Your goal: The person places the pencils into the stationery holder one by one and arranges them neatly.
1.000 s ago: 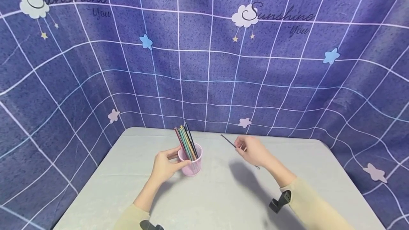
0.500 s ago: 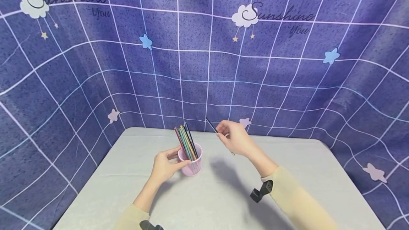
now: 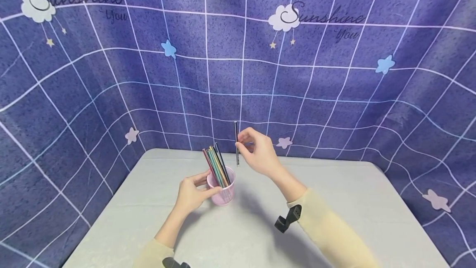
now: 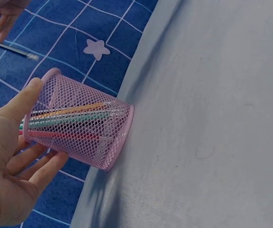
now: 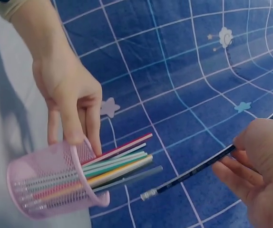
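A pink mesh pencil cup [image 3: 226, 197] stands on the table, holding several coloured pencils [image 3: 215, 163] that lean to the left. My left hand [image 3: 191, 195] grips the cup near its rim, thumb on the near side and fingers on the far side. Just above and to the right of the cup, my right hand [image 3: 259, 152] pinches a dark pencil [image 3: 236, 130] between thumb and fingers. That pencil is nearly upright and apart from the cup. In the right wrist view, the dark pencil [image 5: 198, 168] shows a metal band and eraser at its lower end.
The table [image 3: 334, 202] has a pale grey cover. Behind it and at both sides hangs a blue grid-patterned curtain [image 3: 223, 73] with stars and clouds. Each forearm carries a black strap mount, such as the right mount [image 3: 288, 218].
My right hand has moved left and up towards the cup, turning the dark pencil from slanted to nearly upright. The left hand and the cup have stayed in place.
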The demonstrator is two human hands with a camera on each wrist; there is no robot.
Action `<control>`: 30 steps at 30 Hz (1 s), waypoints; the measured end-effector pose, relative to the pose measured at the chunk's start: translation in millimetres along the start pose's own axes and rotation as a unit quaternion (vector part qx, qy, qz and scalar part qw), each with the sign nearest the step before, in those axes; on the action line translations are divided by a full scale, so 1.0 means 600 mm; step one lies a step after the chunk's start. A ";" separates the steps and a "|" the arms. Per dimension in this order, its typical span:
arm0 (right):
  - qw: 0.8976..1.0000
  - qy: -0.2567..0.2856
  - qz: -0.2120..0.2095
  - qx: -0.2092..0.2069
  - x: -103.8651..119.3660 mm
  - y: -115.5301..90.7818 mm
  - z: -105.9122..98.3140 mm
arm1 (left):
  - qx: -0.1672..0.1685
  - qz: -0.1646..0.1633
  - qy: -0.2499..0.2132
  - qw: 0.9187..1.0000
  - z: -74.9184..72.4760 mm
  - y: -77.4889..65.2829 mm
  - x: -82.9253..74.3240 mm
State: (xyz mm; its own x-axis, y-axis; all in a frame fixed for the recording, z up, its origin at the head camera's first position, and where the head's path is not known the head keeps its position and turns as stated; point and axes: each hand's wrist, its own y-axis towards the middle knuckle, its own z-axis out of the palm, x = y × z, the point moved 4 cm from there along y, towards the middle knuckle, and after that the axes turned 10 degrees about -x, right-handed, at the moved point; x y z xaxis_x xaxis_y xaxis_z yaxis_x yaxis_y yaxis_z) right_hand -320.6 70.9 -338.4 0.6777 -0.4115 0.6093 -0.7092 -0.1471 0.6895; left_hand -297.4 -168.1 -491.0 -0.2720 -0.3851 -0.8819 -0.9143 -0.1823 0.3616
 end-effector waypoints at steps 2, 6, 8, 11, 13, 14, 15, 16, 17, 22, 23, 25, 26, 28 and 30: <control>1.000 0.009 0.005 0.002 0.002 -0.001 0.007 | 0.000 0.003 0.000 1.000 0.000 0.000 0.000; 1.000 0.016 0.018 0.020 0.001 -0.006 0.025 | -0.001 0.004 -0.002 1.000 0.000 -0.001 0.001; 0.999 0.016 0.023 0.032 -0.003 -0.009 0.035 | -0.001 0.003 -0.003 1.000 0.000 -0.002 0.003; 0.998 0.019 0.032 0.046 -0.011 -0.016 0.049 | 0.000 0.003 -0.006 1.000 0.001 -0.002 0.005; 0.997 0.024 0.041 0.054 -0.020 -0.021 0.060 | 0.001 0.002 -0.008 1.000 0.002 -0.001 0.005; 0.997 0.027 0.044 0.056 -0.024 -0.023 0.065 | 0.001 0.003 -0.007 1.000 0.002 0.000 0.005; 0.997 0.029 0.047 0.059 -0.028 -0.025 0.069 | 0.002 0.003 -0.007 1.000 0.002 0.001 0.005; 0.997 0.030 0.049 0.060 -0.033 -0.028 0.074 | 0.002 0.003 -0.006 1.000 0.002 0.001 0.005; 0.996 0.030 0.050 0.062 -0.037 -0.030 0.079 | 0.002 0.005 -0.004 1.000 0.002 0.001 0.005; 0.996 0.018 0.050 0.077 -0.057 -0.044 0.099 | 0.002 0.006 -0.002 1.000 0.002 0.001 0.005; 0.995 0.017 0.049 0.079 -0.059 -0.046 0.102 | 0.002 0.006 -0.002 1.000 0.002 0.001 0.006; 0.995 0.013 0.047 0.084 -0.065 -0.048 0.109 | 0.003 0.004 -0.003 1.000 0.001 0.001 0.005; 0.995 0.011 0.045 0.086 -0.066 -0.050 0.112 | 0.003 0.004 -0.002 1.000 0.001 0.001 0.005; 0.995 0.005 0.040 0.094 -0.070 -0.052 0.120 | 0.002 0.005 0.002 1.000 0.000 0.001 0.005; 0.994 -0.004 0.035 0.105 -0.073 -0.054 0.129 | 0.002 0.008 0.004 1.000 -0.001 0.001 0.003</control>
State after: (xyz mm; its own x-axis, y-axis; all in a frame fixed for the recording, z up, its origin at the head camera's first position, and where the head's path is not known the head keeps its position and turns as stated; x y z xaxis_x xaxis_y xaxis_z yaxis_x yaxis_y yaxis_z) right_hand -342.6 24.4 -417.6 0.6235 -0.4352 0.6495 -0.7806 -0.3008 0.5479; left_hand -298.2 -169.4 -492.5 -0.2847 -0.3956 -0.8732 -0.9106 -0.1730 0.3753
